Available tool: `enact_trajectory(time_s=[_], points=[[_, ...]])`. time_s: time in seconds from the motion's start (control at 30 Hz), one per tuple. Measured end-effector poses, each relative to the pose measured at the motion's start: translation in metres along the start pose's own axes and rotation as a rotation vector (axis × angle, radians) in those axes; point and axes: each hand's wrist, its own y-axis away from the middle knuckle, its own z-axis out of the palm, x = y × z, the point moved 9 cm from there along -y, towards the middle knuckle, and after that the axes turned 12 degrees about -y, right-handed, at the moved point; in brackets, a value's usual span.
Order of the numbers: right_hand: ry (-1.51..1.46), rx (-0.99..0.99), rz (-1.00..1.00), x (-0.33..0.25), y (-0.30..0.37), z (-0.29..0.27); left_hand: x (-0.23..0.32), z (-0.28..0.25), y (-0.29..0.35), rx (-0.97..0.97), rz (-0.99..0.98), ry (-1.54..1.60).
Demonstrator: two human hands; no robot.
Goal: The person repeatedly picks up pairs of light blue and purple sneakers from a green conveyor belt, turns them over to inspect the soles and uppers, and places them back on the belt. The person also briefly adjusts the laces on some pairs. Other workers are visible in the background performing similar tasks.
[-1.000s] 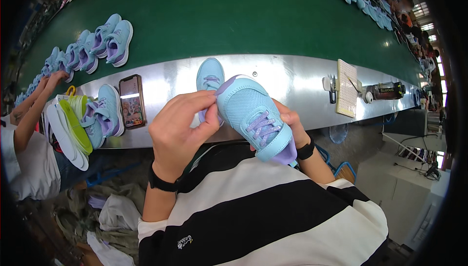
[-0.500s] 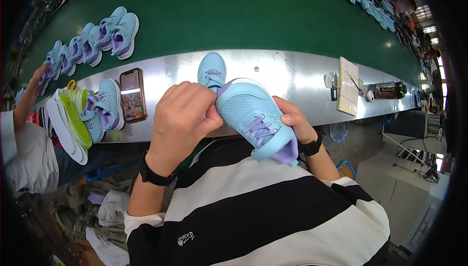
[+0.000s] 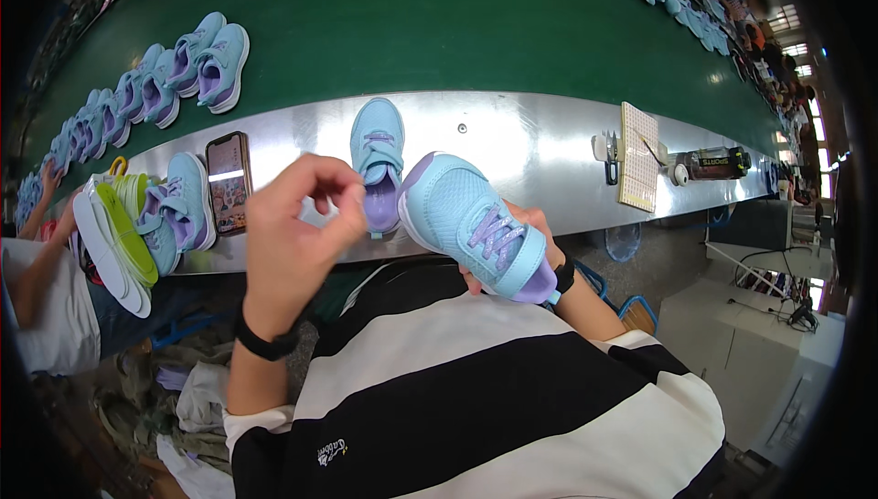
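Note:
My right hand (image 3: 529, 225) grips a light blue and lilac child's sneaker (image 3: 471, 220) from its far side and beneath, with the toe toward the upper left. Lilac laces and a blue strap cross its top. To the left of the toe, apart from it, my left hand (image 3: 306, 220) is raised in a pinch, thumb and forefinger meeting. Whatever may be between those fingertips is too small to make out. A matching sneaker (image 3: 377, 138) rests on the metal table edge (image 3: 530, 133) behind my hands, its opening toward me.
On the left stand a phone (image 3: 228, 179), a pair of sneakers (image 3: 187, 197) and white and lime insoles (image 3: 114, 252). Sneakers (image 3: 219, 64) line the green belt (image 3: 366, 32). Scissors (image 3: 611, 162), a gridded pad (image 3: 637, 160) and a bottle (image 3: 713, 164) lie right. A co-worker's hand (image 3: 48, 183) reaches in at far left.
My left hand has come away from the sneaker's toe and moved left. The held sneaker has tilted slightly, and the one on the table shows more of its opening.

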Motion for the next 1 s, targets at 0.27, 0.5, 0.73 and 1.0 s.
enact_trajectory(time_s=[0.27,0.5,0.73,1.0], points=[[0.001,0.042,0.015,0.006,-0.006,0.004,0.023,0.008,0.009,0.051,0.104,-0.031],[0.333,0.057,-0.155,-0.008,-0.006,0.012,0.029,-0.002,0.010,-0.030,0.083,-0.126],[0.309,0.122,-0.152,-0.005,-0.003,0.013,0.036,-0.008,0.018,-0.036,0.113,-0.174],[0.535,0.088,-0.179,-0.008,-0.007,0.018,0.030,-0.014,0.022,-0.036,0.141,-0.187]])
